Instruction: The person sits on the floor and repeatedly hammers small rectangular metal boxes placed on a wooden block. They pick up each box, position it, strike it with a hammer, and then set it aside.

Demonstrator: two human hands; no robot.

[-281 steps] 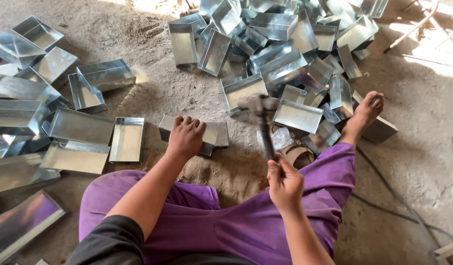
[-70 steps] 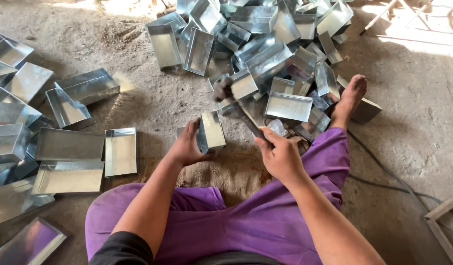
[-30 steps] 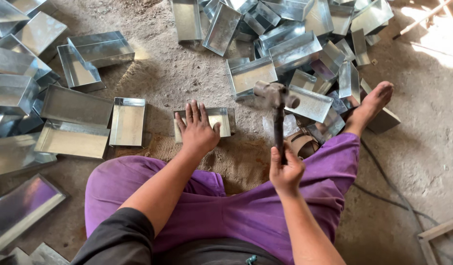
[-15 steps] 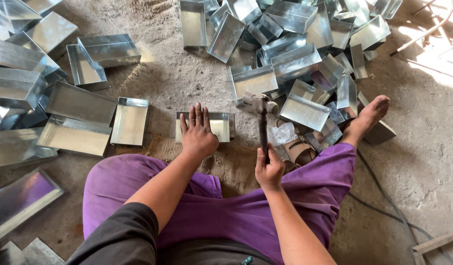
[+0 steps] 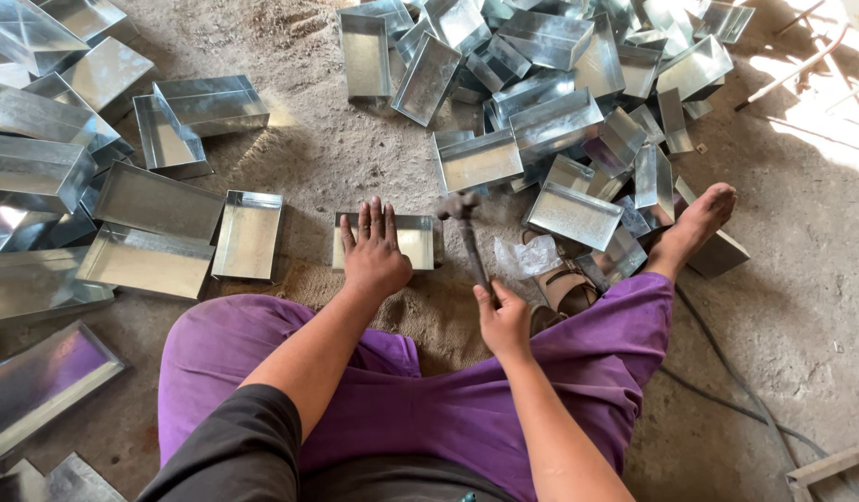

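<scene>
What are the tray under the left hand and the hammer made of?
Tray: thin sheet metal, likely galvanised steel; shiny grey, folded walls. Hammer: dark head that looks like metal, blurred; handle dark, material unclear. Left hand presses the tray flat.

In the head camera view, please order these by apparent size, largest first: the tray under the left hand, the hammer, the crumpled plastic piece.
1. Tray under the left hand, partly covered.
2. Hammer in the right hand; close to the tray, so unsure.
3. Crumpled plastic piece, clearly smallest.
</scene>
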